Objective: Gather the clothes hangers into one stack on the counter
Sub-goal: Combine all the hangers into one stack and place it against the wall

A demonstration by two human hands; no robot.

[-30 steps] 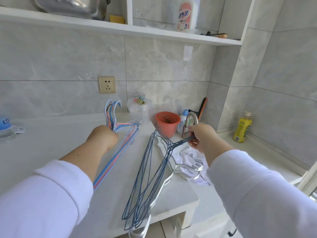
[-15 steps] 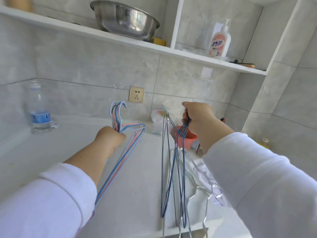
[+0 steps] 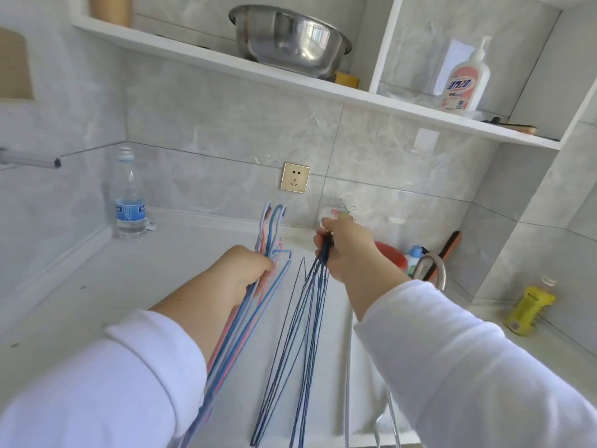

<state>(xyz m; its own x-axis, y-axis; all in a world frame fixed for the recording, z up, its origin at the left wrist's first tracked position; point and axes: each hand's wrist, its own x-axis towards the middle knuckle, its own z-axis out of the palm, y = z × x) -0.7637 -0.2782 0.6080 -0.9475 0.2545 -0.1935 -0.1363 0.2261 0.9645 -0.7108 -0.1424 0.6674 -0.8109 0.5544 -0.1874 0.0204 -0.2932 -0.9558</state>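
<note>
A bundle of pink and blue hangers (image 3: 258, 305) is gripped in the left hand (image 3: 245, 270) and dark blue wire hangers (image 3: 307, 334) in the right hand (image 3: 342, 250) — both bundles held just beside each other above the desk (image 3: 129, 286), long axes hanging toward the person.

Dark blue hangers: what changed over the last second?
The right hand lifted the dark blue hangers off the counter; they now hang upright beside the left bundle. Unchanged: the left hand grips the pink and light blue hangers, and both bundles remain separate.
</note>
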